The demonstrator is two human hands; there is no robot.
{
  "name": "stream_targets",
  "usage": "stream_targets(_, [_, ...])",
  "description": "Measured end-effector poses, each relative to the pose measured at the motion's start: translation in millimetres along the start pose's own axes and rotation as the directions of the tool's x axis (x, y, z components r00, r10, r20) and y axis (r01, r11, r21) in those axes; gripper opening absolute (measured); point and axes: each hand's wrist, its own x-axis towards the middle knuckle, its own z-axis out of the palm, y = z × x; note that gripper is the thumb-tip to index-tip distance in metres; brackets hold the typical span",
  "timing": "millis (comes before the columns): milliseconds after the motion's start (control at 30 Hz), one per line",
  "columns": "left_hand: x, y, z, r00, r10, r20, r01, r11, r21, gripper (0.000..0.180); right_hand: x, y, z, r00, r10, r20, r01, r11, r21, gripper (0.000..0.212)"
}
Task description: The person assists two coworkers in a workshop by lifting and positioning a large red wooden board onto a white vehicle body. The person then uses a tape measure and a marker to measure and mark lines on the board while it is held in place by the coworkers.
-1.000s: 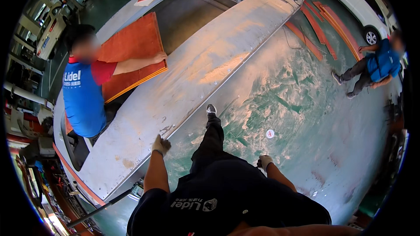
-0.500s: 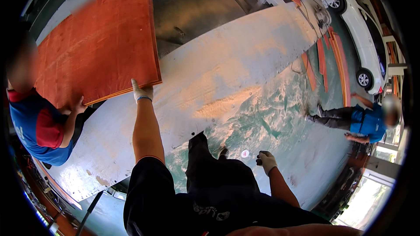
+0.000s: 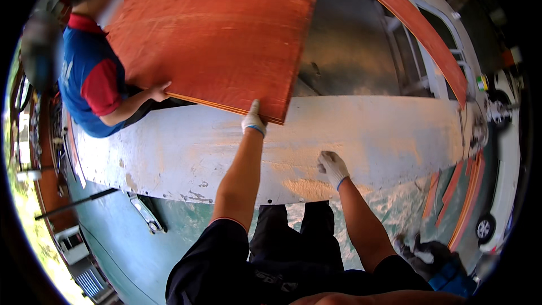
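Plywood sheet [image 3: 217, 39] is gripped at its near edge by the gloved left hand [image 3: 253, 122] to steady it, while the right hand [image 3: 332, 166] rests open, bracing on the white panel [image 3: 367, 130].

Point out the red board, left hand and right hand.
red board [image 3: 214, 39]: head view, middle of its top face.
left hand [image 3: 253, 120]: head view, back of the glove, at the board's near edge.
right hand [image 3: 333, 165]: head view, back of the glove, on the white panel.

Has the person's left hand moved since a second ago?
Yes. The left hand went forward from the white panel's near edge to the red board's edge.
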Motion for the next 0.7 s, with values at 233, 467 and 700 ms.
stream_targets(233, [-69,-63,34,0.999,0.027,-0.017,-0.027,1.000,0.016,0.055,119,-91,39,0.968,0.053,0.244,-0.070,0.996,0.063,0.042])
stream_targets(467, [-108,-91,16,0.993,-0.012,-0.114,0.019,0.998,0.061,0.055,107,-131,46,0.974,0.047,0.223,-0.053,0.998,0.018,0.056])
stream_targets(700, [-94,-114,11,0.997,-0.061,-0.048,0.060,0.998,-0.026,0.054,120,-103,30,0.956,-0.005,0.294,-0.083,0.955,0.284,0.046])
